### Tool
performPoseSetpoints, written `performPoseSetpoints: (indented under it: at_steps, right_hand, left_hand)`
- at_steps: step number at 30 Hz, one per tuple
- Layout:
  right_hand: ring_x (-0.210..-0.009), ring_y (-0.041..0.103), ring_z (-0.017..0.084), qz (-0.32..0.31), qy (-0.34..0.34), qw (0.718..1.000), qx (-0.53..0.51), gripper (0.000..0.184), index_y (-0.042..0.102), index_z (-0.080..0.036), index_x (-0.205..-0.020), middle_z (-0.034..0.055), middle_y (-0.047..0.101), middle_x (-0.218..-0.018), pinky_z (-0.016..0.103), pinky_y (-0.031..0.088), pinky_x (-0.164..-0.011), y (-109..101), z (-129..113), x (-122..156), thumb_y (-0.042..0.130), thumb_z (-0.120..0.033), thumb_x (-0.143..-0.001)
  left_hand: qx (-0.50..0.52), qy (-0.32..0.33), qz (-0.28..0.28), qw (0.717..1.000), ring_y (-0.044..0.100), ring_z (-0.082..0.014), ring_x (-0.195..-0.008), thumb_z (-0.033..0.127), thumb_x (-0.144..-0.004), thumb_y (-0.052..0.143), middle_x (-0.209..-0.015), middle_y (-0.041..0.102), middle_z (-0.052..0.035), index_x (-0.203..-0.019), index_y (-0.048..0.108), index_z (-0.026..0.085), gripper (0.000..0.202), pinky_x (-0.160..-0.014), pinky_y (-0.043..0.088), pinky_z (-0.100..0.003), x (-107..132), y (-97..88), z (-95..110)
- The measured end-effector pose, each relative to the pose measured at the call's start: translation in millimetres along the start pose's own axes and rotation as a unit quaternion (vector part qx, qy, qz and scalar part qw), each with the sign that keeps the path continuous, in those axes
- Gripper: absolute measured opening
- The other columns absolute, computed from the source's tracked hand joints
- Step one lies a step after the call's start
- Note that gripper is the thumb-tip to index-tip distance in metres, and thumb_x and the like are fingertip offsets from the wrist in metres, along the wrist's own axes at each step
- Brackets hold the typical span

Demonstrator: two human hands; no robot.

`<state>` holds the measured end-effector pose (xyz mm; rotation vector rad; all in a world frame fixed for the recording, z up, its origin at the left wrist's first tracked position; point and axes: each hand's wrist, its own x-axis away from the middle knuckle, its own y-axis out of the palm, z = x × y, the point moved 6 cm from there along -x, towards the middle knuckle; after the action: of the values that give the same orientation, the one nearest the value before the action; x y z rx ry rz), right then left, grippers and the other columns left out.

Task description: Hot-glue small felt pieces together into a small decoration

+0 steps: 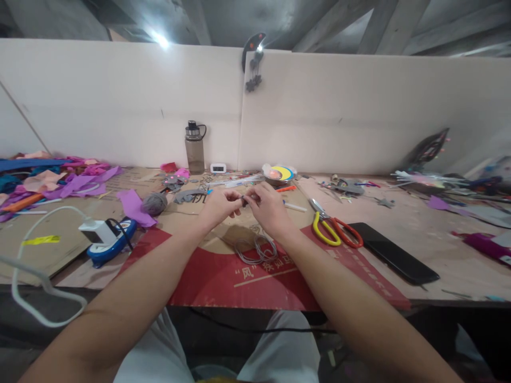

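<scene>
Dark piece (244, 201), pinched by both left hand (220, 205) and right hand (268, 205) above cord (255, 261), seems mid-fiddling, the next move likely needing a steady, close pinch.

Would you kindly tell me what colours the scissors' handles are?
One yellow handle and one orange-red handle, seen best in the head view.

Small dark piece (244, 202) between fingers (235, 196)
</scene>
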<state>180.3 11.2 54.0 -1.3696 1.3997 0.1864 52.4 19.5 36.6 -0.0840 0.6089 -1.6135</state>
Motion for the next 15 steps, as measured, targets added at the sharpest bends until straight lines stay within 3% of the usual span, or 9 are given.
performPoseSetpoints:
  at_steps: [7,15]
  right_hand:
    - [-0.069,0.049,0.014,0.012,0.005,0.999,-0.032,0.004,0.057,-0.018,-0.076,0.0034,0.054,-0.076,0.026,0.038,-0.065,5,0,2,0.053,-0.019,-0.078]
    - [-0.062,0.044,0.013,0.013,0.113,0.990,-0.085,0.012,0.054,-0.018,-0.070,-0.0002,0.052,-0.064,0.025,0.034,-0.059,12,9,4,0.053,-0.027,-0.077]
  left_hand:
    - [0.148,-0.019,0.043,0.988,0.058,-0.0110,-0.047,0.017,-0.066,0.059,-0.052,0.059,-0.0011,-0.065,0.056,0.013,0.005,-0.050,0.049,-0.023,-7,-2.5,-16]
    - [0.200,-0.032,0.080,0.976,0.058,-0.0113,-0.047,0.017,-0.067,0.062,-0.054,0.060,-0.0018,-0.065,0.058,0.012,0.007,-0.053,0.052,-0.026,-5,-5.7,-16]
